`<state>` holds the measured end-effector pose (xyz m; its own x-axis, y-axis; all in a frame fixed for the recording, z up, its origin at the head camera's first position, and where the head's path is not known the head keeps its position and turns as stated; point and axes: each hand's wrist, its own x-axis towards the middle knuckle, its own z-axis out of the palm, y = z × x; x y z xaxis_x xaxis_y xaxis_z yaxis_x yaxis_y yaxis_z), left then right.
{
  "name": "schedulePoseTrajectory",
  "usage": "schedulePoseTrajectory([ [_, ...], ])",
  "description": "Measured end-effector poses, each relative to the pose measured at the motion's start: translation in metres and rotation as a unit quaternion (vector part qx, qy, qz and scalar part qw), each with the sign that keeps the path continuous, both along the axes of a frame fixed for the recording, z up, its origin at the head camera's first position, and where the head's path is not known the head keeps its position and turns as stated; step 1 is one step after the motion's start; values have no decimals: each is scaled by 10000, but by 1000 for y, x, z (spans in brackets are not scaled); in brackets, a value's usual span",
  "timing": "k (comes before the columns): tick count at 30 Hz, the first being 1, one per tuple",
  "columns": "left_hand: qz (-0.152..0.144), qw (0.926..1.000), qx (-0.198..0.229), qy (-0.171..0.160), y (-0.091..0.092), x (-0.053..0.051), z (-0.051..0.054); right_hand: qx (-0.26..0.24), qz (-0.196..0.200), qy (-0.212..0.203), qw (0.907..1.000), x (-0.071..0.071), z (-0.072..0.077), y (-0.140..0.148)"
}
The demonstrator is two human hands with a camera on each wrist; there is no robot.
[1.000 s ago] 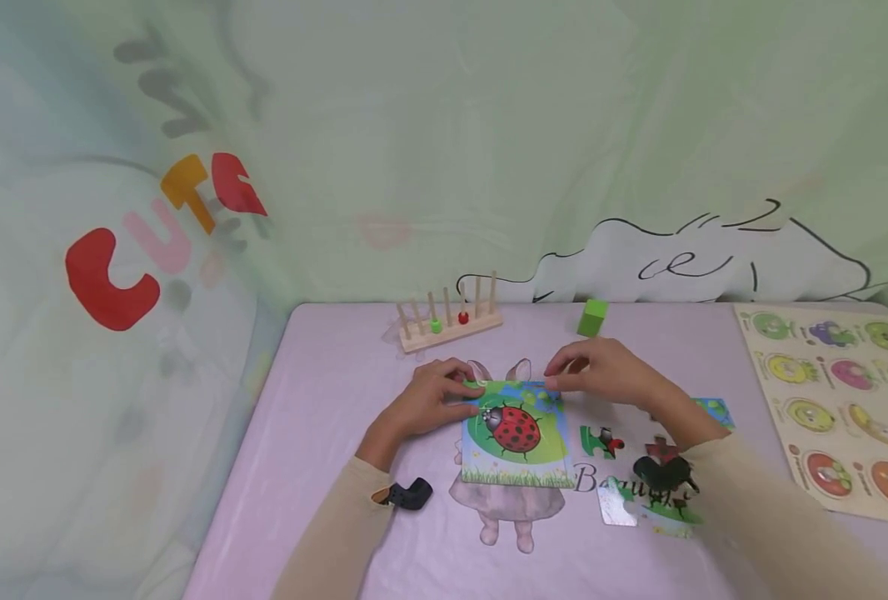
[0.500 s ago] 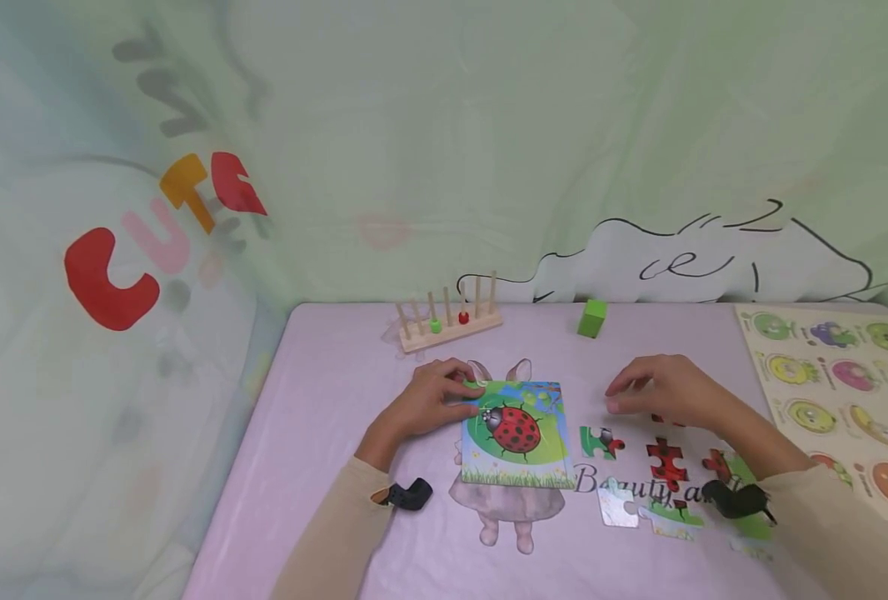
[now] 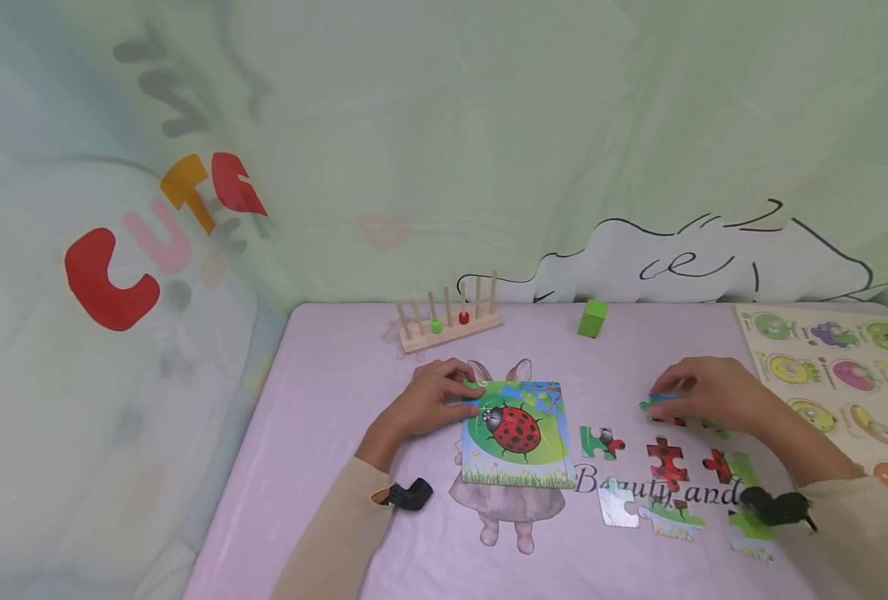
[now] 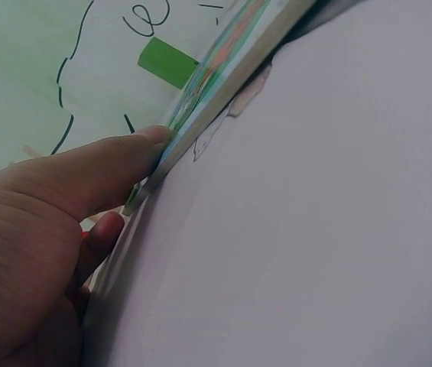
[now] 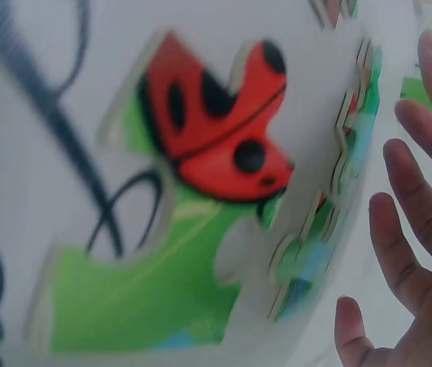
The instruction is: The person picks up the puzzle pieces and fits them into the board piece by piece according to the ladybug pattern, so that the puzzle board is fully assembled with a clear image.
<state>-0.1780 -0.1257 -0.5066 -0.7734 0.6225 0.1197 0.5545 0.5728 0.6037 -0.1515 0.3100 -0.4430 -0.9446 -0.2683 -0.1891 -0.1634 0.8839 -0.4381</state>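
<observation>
A square ladybug puzzle board point(image 3: 526, 467) lies on the pink tablecloth, in front of the person. My left hand point(image 3: 429, 398) holds its upper left corner; in the left wrist view the thumb point(image 4: 143, 151) lies against the board's edge. Further right, my right hand point(image 3: 717, 396) is over a blue and green jigsaw piece point(image 3: 661, 400), partly covering it. The right wrist view shows its fingers point(image 5: 410, 218) spread, with a gap to the loose pieces. Nearest that camera lies a red and green ladybug jigsaw piece point(image 5: 223, 164).
Several loose jigsaw pieces, among them a red one point(image 3: 666, 460) and a pale one point(image 3: 619, 507), lie right of the board. Behind stand a wooden peg rack point(image 3: 451, 336) with beads and a green block point(image 3: 592, 319). A fruit-picture board point(image 3: 792, 392) occupies the right side.
My right hand has left the puzzle board's upper right corner and moved right, to the loose pieces. The left hand has stayed at the upper left corner.
</observation>
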Motion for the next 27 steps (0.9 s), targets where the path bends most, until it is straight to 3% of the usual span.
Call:
schedulePoseTrajectory([
  [9,14,10000,-42,-8,0,1,1,14,-223,-311,9993,0,-6,14],
  [27,-8,10000,-68,-38,1,0,2,-10,-256,-597,9979,-5,-13,18],
])
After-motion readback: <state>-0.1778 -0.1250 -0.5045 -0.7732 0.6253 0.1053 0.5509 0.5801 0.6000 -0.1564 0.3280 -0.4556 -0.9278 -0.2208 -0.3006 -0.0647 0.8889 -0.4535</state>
